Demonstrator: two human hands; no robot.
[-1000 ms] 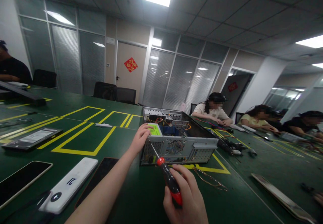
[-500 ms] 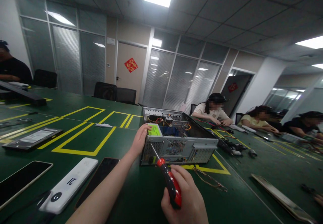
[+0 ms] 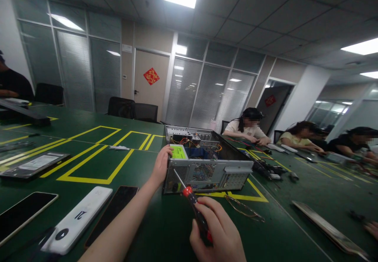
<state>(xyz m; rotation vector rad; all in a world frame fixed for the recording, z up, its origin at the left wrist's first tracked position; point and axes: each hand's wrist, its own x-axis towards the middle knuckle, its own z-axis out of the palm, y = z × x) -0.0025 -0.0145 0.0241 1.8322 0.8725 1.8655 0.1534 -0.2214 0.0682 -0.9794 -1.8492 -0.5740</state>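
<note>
A computer case (image 3: 233, 164) lies on its side, its open top showing cables and parts inside and its rear panel facing me. In its near left corner sits a power supply with a bright green label (image 3: 178, 152). My left hand (image 3: 162, 164) grips that corner, fingers bent over the edge beside the label. A red and black screwdriver (image 3: 188, 191) is held by its handle in my right hand (image 3: 220, 228), fingers closed round it. Its shaft slants up and left, with the tip at the power supply's perforated rear face; whether it sits on a screw I cannot tell.
On the green table (image 3: 159, 222) lie a hard drive (image 3: 35, 164), a white device marked 21 (image 3: 78, 218), two phones at left, a pair of glasses (image 3: 243, 207) and a long flat object (image 3: 327, 228). Cables (image 3: 267, 167) lie right of the case. Other people sit at the far right and left.
My right hand's fingers have shifted over the screwdriver handle, covering more of it. The tip stays at the rear panel and my left hand keeps its place. The whole view has moved slightly.
</note>
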